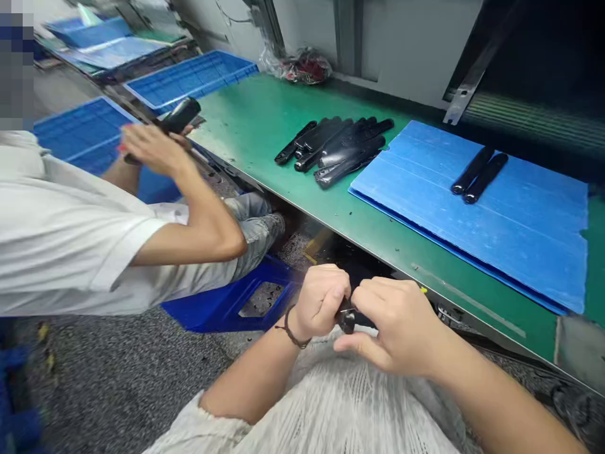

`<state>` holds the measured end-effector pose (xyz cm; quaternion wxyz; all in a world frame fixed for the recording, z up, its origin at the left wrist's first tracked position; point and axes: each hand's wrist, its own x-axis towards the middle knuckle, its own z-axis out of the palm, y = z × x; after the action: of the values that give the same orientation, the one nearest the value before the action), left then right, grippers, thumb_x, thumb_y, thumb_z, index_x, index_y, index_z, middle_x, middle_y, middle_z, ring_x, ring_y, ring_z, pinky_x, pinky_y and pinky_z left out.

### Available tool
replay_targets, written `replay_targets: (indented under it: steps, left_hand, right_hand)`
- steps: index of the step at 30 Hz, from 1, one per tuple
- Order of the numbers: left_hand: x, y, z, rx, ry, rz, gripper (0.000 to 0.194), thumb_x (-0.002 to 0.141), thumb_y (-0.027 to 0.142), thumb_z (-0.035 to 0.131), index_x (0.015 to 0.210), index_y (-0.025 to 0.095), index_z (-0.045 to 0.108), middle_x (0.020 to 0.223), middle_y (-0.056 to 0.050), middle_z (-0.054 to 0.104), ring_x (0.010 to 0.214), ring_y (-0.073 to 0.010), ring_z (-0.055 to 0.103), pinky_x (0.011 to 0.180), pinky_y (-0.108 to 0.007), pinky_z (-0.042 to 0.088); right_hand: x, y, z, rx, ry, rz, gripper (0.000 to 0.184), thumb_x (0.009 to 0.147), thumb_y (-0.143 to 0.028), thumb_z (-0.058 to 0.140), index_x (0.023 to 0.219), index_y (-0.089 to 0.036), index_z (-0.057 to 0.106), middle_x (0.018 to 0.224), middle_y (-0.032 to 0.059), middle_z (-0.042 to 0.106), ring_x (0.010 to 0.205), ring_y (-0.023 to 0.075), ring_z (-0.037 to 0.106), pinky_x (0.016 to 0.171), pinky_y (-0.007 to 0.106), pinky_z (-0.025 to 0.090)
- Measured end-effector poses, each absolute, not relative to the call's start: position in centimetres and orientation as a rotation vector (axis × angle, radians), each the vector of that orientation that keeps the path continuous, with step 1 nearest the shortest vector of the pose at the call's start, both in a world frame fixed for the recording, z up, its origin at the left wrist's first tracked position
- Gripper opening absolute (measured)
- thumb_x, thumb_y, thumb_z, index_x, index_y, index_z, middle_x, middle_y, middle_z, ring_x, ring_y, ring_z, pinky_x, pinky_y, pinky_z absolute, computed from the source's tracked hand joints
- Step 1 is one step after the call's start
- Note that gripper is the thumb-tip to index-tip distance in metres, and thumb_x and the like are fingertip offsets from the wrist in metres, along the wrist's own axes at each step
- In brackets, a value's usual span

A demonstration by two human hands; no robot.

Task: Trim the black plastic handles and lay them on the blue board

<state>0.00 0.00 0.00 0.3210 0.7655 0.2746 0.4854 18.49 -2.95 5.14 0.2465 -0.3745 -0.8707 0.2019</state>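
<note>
Close to my lap, my left hand (324,301), with a dark bracelet at its wrist, is closed in a fist around a glossy black handle-like piece (347,320). My right hand (399,325) curls its fingers over the same piece from the other side, its thumb held lower. Most of the piece is hidden by my fingers; a thin bright line shows near its end. On the green table ahead lies a pile of similar long black pieces (338,148). Two more black pieces (479,175) rest side by side on a blue plastic sheet (411,183).
A co-worker (189,208) in a white shirt sits at the left, holding a black piece (182,116). Blue crates (189,79) stand beyond. The green table (236,126) has its edge just past my hands. A clear plastic bag (307,66) lies at the back.
</note>
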Motion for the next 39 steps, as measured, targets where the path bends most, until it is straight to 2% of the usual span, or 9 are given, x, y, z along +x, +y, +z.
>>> replay_targets:
  steps: [4, 12, 18, 22, 25, 27, 32, 35, 39]
  left_hand:
    - [-0.1, 0.1, 0.2, 2.013, 0.768, 1.300, 0.043, 0.106, 0.032, 0.033, 0.067, 0.020, 0.047, 0.058, -0.001, 0.050, 0.053, -0.0149, 0.043, 0.061, -0.034, 0.034]
    - [1.0, -1.0, 0.4, 1.837, 0.944, 1.315, 0.047, 0.109, 0.032, 0.032, 0.066, 0.020, 0.047, 0.059, -0.001, 0.047, 0.055, -0.0138, 0.042, 0.059, -0.032, 0.032]
    - [2.0, -1.9, 1.0, 1.523, 1.091, 1.079, 0.056, 0.112, 0.047, 0.028, 0.066, 0.019, 0.043, 0.059, 0.001, 0.041, 0.056, -0.0124, 0.037, 0.057, -0.030, 0.029]
    - [1.9, -1.8, 1.3, 1.351, 0.851, 0.908, 0.050, 0.110, 0.055, 0.032, 0.081, 0.018, 0.052, 0.074, -0.001, 0.052, 0.066, -0.0140, 0.045, 0.063, -0.028, 0.039]
    - [1.6, -1.6, 1.2, 1.297, 0.784, 0.898, 0.047, 0.109, 0.055, 0.036, 0.085, 0.018, 0.052, 0.073, -0.001, 0.052, 0.063, -0.0129, 0.044, 0.060, -0.027, 0.038]
    - [1.5, -1.6, 1.2, 1.300, 0.772, 0.910, 0.050, 0.110, 0.055, 0.034, 0.080, 0.018, 0.050, 0.068, 0.000, 0.048, 0.059, -0.0119, 0.040, 0.056, -0.027, 0.034]
    - [1.6, -1.9, 1.3, 1.401, 0.789, 0.929, 0.055, 0.108, 0.059, 0.036, 0.075, 0.017, 0.049, 0.068, 0.000, 0.043, 0.062, -0.0120, 0.035, 0.058, -0.029, 0.029]
    - [1.8, -2.0, 1.3, 1.432, 0.803, 0.937, 0.056, 0.108, 0.060, 0.037, 0.072, 0.017, 0.047, 0.065, 0.001, 0.041, 0.061, -0.0119, 0.034, 0.058, -0.030, 0.027]
    - [1.9, -2.2, 1.2, 1.407, 0.799, 0.960, 0.054, 0.108, 0.057, 0.038, 0.071, 0.018, 0.045, 0.063, 0.002, 0.040, 0.058, -0.0110, 0.032, 0.057, -0.030, 0.025]
  right_hand:
    - [18.6, -2.9, 5.4, -1.005, -2.355, 0.416, 0.058, 0.104, -0.069, 0.041, 0.073, -0.020, 0.047, 0.067, -0.0036, 0.047, 0.062, 0.0125, 0.031, 0.060, 0.032, 0.018]
    - [18.7, -3.4, 4.8, -1.017, -2.265, -0.138, 0.053, 0.107, -0.058, 0.041, 0.071, -0.021, 0.053, 0.066, 0.0005, 0.045, 0.066, 0.0173, 0.029, 0.061, 0.036, 0.016]
    - [18.8, -3.3, 3.6, -1.084, -2.154, -0.405, 0.047, 0.106, -0.051, 0.050, 0.071, -0.021, 0.055, 0.062, 0.0005, 0.043, 0.066, 0.0174, 0.029, 0.061, 0.037, 0.015]
    - [19.4, -2.8, 3.3, -1.033, -2.089, -0.217, 0.037, 0.105, -0.036, 0.057, 0.071, -0.021, 0.053, 0.061, -0.0010, 0.043, 0.063, 0.0156, 0.030, 0.060, 0.035, 0.018]
    - [20.3, -2.5, 3.7, -0.977, -2.041, 0.134, 0.016, 0.104, -0.024, 0.056, 0.089, -0.019, 0.060, 0.069, -0.0009, 0.051, 0.064, 0.0140, 0.039, 0.062, 0.031, 0.027]
    - [20.9, -2.2, 4.3, -1.026, -2.023, 0.256, 0.017, 0.103, -0.033, 0.061, 0.097, -0.018, 0.062, 0.074, 0.0003, 0.056, 0.067, 0.0138, 0.044, 0.064, 0.029, 0.031]
    - [21.4, -1.2, 6.1, -1.138, -2.093, 0.325, 0.054, 0.100, -0.070, 0.050, 0.085, -0.019, 0.059, 0.073, 0.0006, 0.056, 0.066, 0.0141, 0.047, 0.064, 0.030, 0.030]
    - [21.2, -0.8, 6.8, -1.160, -2.154, 0.342, 0.057, 0.101, -0.071, 0.046, 0.077, -0.020, 0.055, 0.069, -0.0008, 0.054, 0.064, 0.0132, 0.043, 0.062, 0.029, 0.026]
    - [20.9, -0.8, 6.8, -1.161, -2.178, 0.114, 0.058, 0.105, -0.065, 0.042, 0.068, -0.020, 0.048, 0.065, -0.0016, 0.047, 0.062, 0.0130, 0.034, 0.059, 0.030, 0.019]
